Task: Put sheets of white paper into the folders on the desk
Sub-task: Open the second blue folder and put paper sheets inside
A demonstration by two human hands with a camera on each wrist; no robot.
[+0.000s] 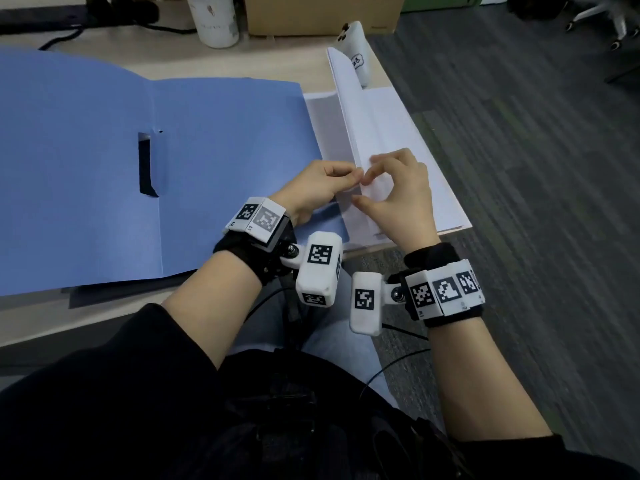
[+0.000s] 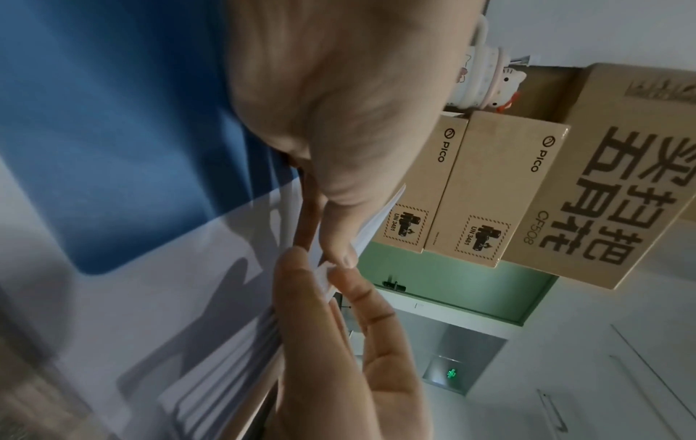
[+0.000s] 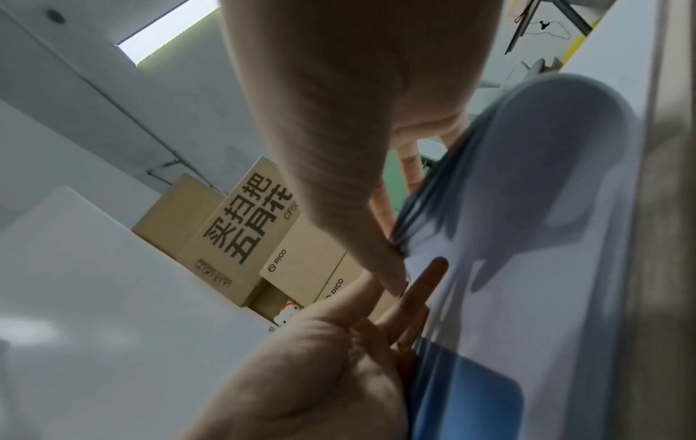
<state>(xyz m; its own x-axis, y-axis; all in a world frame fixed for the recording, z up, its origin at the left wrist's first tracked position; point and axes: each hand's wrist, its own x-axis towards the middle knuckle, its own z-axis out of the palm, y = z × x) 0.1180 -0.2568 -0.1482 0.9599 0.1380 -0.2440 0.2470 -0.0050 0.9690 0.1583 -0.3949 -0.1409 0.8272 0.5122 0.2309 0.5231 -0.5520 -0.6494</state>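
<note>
Head view, w/ wrist views as insets. Left hand (image 1: pixel 320 188) and right hand (image 1: pixel 398 199) meet at the near edge of a raised sheet of white paper (image 1: pixel 349 109); fingers of both are curled, pinching that edge btwn thumb and fingertips, tips of the two hands almost touching. Sheet stands up on edge, lifted off the stack of white paper (image 1: pixel 412 140) that lies under and beyond the right hand, at the desk's corner. Open blue card folder (image 1: pixel 104 150), flat, dark slot in its middle, spreads away from the left hand's outer side; its near corner lies under the left wrist. Pale wooden desk (image 1: pixel 173 60) carries both. Beyond the hands: white cylindrical bottle (image 1: pixel 214 19), brown cardboard box (image 1: pixel 322 12), white phone-like object (image 1: pixel 356 50) leaning behind the sheet. Left-wrist inset: thumb and fingertips (image 2: pixel 344 256) nip the paper's edge.
</note>
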